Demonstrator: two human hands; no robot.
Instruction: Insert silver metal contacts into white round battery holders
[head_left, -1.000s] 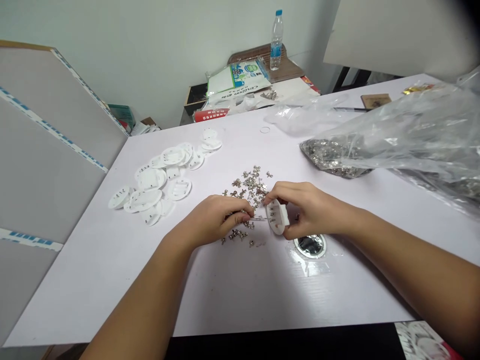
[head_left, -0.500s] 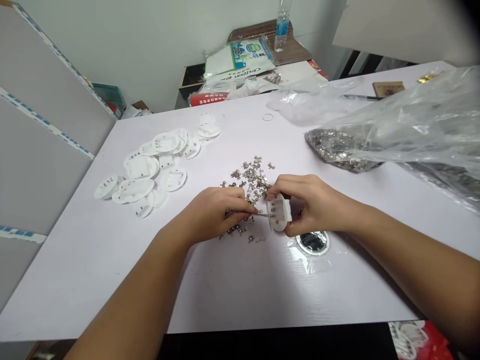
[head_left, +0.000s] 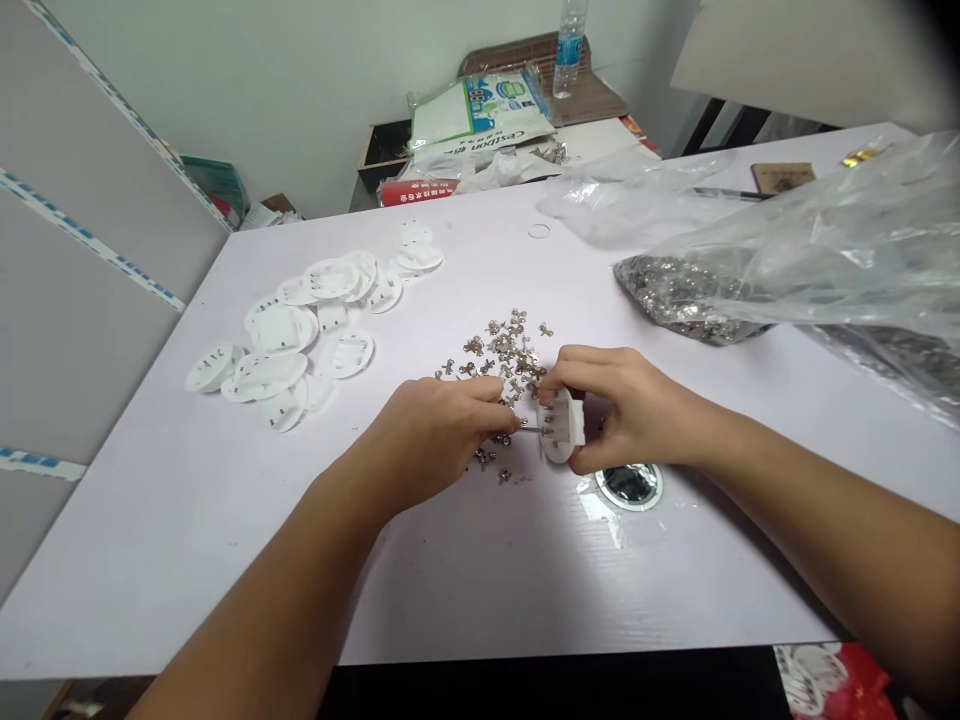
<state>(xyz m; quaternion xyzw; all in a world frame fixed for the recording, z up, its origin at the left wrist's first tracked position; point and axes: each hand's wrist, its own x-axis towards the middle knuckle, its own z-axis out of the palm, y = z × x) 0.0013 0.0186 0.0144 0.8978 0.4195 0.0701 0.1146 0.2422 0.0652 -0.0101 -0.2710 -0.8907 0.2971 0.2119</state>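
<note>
My right hand (head_left: 611, 405) is closed on a round white plastic piece (head_left: 559, 428), holding it tilted on edge above the table. Small metal parts sit in its slots. Between the fingers of my left hand (head_left: 457, 425) is a thin metal rod (head_left: 529, 429), its end at the slots of the white piece. The rest of the rod is hidden in the fist, so its kind cannot be told. Under and behind both hands lies a loose heap of small metal fittings (head_left: 506, 350).
Several round white plastic pieces (head_left: 349, 355) are piled to the left. A clear plastic bag (head_left: 817, 240) holding metal fittings (head_left: 675, 295) lies at the right. A dark disc with a silvery rim (head_left: 630, 487) is by my right wrist. A water bottle (head_left: 569, 50) stands at the back.
The fingers of my left hand have curled further round the rod and the hand has rolled over a little. The white piece stays in my right hand. The view has shifted slightly.
</note>
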